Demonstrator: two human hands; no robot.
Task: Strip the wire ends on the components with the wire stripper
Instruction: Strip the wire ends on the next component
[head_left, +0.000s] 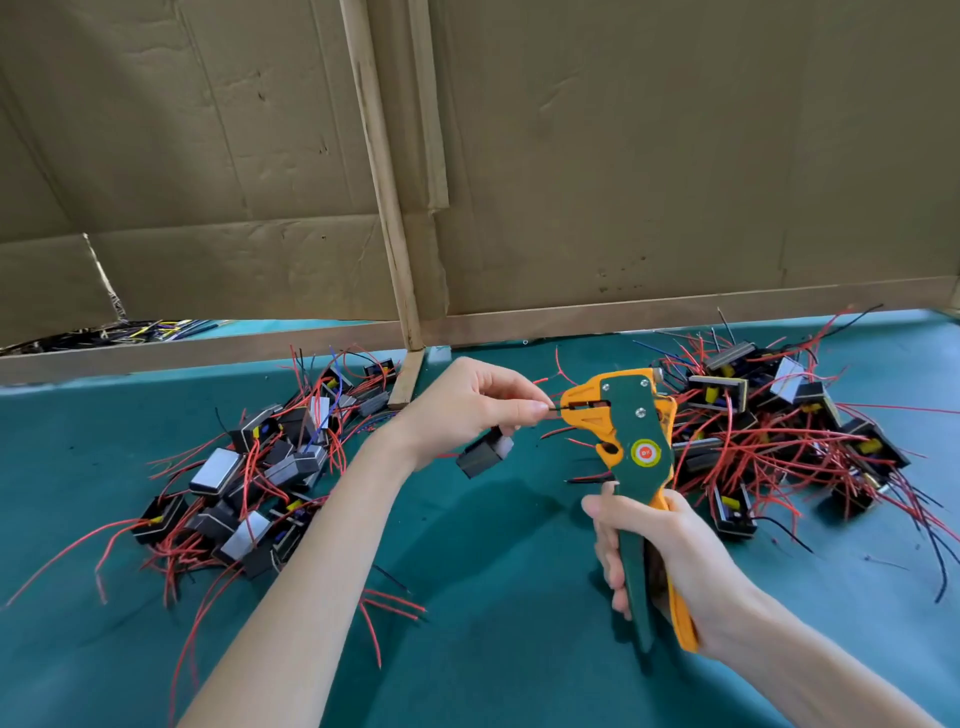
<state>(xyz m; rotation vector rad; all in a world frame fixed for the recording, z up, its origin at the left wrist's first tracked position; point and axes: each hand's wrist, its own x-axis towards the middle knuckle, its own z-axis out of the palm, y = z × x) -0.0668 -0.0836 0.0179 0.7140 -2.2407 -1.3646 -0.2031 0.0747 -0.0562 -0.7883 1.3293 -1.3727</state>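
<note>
My right hand (670, 561) grips the handles of a green and orange wire stripper (628, 441), held upright above the green table with its jaws pointing left. My left hand (467, 400) pinches a thin black wire (555, 409) between thumb and forefinger, and the wire's end sits in the stripper's jaws. A small black component (483, 453) with a white face hangs from that wire just under my left hand.
A pile of black components with red wires (249, 478) lies on the left of the green table (493, 597), another pile (789, 441) on the right. A cardboard wall with a wooden post (384, 208) stands close behind. Loose red wires (384, 608) lie near my left forearm.
</note>
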